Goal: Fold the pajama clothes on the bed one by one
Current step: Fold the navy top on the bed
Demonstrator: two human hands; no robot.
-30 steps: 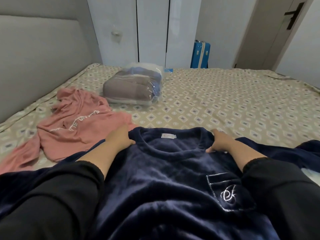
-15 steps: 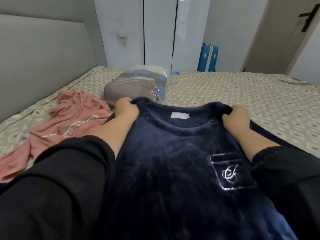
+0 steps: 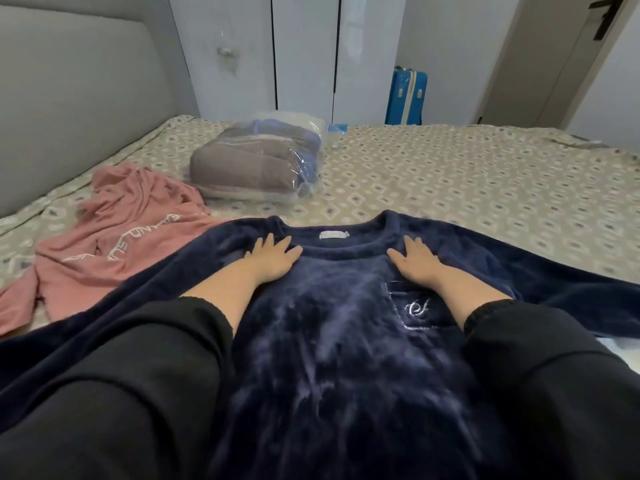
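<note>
A dark navy fleece pajama top lies spread face up on the bed, collar away from me, a chest pocket with white embroidery on its right. My left hand lies flat on the fabric just below the collar's left side, fingers straight. My right hand lies flat below the collar's right side, above the pocket. Both sleeves stretch out sideways. A crumpled pink pajama top with white lettering lies to the left, its edge under the navy sleeve.
The bed has a beige patterned sheet. A clear plastic bag of folded bedding sits behind the pink top. A grey headboard stands at left, white wardrobe doors behind, a blue suitcase beyond the bed.
Half a second ago both hands gripped the navy top's shoulders and held it lifted. Now the top lies flat farther up the bed and both hands have let go and lie flat on it.
</note>
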